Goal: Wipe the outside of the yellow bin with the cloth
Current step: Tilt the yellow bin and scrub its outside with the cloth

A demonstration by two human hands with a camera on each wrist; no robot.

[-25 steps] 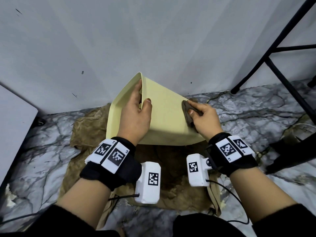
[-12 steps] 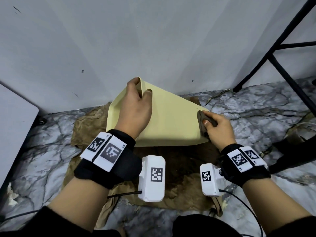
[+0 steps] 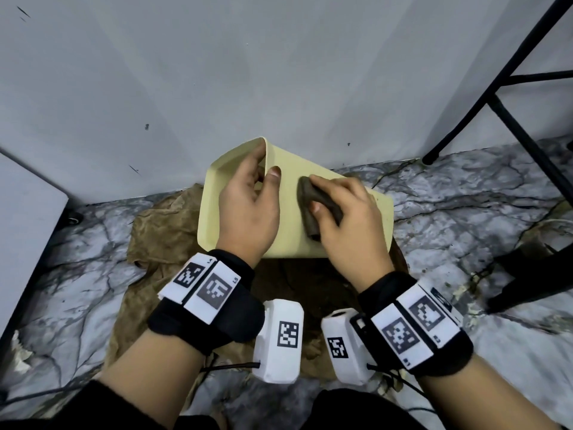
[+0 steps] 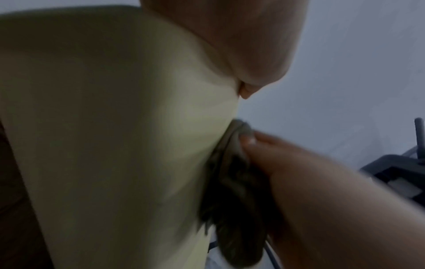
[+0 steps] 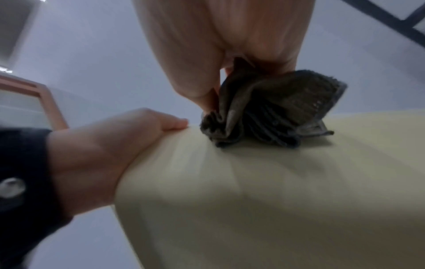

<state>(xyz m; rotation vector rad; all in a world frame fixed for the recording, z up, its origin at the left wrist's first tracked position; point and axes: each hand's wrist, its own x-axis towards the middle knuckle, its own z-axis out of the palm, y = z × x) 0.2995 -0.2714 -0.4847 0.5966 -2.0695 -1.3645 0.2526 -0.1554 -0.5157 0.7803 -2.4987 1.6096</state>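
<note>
Right hand (image 3: pixel 350 225) clamped on bunched cloth (image 3: pixel 316 209), pressed to bin (image 3: pixel 376 218) upper wall. Left hand (image 3: pixel 248 206) just beside, gripping bin rim. Bin tipped sideways on floor, long axis running rightward from cloth toward its base.

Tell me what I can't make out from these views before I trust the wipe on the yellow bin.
- Yellow bin: its far and under sides are hidden in the head view by the bin itself; both wrist views are blurred.
- Left hand: the fingers inside the rim are hidden by the bin wall.
- Cloth: the part pressed on the bin is covered by the right hand.
- Any dirt left: too faint to judge.
</note>
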